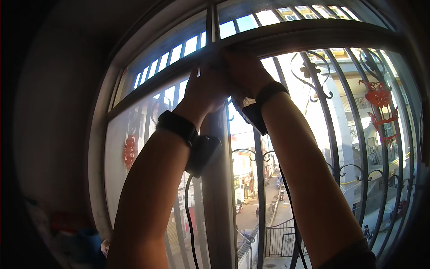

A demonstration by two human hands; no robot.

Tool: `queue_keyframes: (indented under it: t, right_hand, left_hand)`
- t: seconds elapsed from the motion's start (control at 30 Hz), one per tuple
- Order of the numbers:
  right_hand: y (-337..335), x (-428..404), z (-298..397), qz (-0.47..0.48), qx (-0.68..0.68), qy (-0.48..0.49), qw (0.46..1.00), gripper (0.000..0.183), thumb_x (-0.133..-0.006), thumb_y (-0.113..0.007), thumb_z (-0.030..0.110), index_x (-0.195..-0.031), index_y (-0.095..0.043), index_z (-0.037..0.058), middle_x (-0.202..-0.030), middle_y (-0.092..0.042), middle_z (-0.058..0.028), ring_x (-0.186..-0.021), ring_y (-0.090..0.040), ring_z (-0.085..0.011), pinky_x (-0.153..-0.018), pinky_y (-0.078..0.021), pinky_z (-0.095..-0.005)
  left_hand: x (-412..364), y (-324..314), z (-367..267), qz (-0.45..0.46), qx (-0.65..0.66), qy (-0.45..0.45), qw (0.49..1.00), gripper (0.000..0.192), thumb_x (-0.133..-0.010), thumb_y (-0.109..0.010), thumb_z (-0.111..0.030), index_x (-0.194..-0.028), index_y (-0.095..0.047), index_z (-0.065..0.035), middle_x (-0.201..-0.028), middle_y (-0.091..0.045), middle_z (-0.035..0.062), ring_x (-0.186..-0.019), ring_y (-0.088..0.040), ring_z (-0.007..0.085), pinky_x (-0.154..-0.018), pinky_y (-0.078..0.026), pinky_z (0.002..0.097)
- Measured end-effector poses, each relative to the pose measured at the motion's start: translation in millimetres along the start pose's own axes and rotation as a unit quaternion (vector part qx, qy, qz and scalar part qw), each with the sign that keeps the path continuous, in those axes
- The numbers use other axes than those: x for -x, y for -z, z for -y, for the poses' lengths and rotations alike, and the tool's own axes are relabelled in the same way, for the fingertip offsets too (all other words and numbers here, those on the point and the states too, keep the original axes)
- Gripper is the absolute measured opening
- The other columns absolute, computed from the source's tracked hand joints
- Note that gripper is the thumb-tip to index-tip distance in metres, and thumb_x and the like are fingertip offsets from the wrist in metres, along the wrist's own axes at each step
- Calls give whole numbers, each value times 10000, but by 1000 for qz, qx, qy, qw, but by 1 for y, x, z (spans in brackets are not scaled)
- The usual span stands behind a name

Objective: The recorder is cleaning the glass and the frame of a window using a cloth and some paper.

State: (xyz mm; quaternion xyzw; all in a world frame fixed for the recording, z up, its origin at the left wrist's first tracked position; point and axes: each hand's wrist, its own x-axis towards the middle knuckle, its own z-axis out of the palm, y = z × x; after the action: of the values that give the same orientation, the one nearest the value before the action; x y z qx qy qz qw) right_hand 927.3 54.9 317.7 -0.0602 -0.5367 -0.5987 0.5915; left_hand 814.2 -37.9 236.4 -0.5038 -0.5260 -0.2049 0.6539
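Both my arms reach up to a framed window, where the horizontal crossbar point(312, 33) meets the upright sash frame point(218, 188). My left hand point(210, 84) is at the top of that upright, just under the crossbar. Close beside it, my right hand point(247, 69) is raised against the underside of the crossbar. The fingers of both hands are in deep shadow, so their grip is hidden. A small pale, crumpled-looking piece point(248, 101) shows below my right hand; I cannot tell what it is. Black wrist straps with boxy devices and cables are on both wrists.
Metal security bars point(258, 201) with scrollwork stand outside the glass. Red paper cutouts point(379, 95) decorate the right side, and another red cutout point(129, 151) is on the left pane. A street lies far below. Dim blue and red items point(89, 240) sit at lower left.
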Motion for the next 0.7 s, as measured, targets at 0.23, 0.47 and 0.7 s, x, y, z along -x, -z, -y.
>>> queue_keyframes:
  t: [0.23,0.47,0.7]
  right_hand:
    - [37,11,-26,88,165,-39,982,205,-861,-523,119,-1001,-644,31,-1004,-649,-166,-982,-619,-286,-872,-484,-388]
    - [81,31,-56,20,118,-8,993,188,-858,-544,128,-984,-645,31,-963,-658,-157,-936,-635,-279,-825,-502,-380]
    - [56,-13,19,74,133,-146,978,229,-889,-488,154,-1007,-644,34,-988,-661,-153,-973,-625,-303,-895,-474,-409]
  left_hand:
    - [-30,-22,-46,-151,23,-11,988,343,-827,-607,-274,-1167,-622,-235,-1216,-591,74,-1263,-442,269,-1080,-278,516]
    - [-43,-12,-79,-115,143,-49,982,524,-933,-430,-368,-1408,-389,-151,-1437,-400,122,-1380,-287,267,-1124,-152,545]
    - [-28,-80,16,-96,-89,104,986,485,-924,-450,-350,-1344,-478,-110,-1436,-414,70,-1389,-263,264,-1109,-150,585]
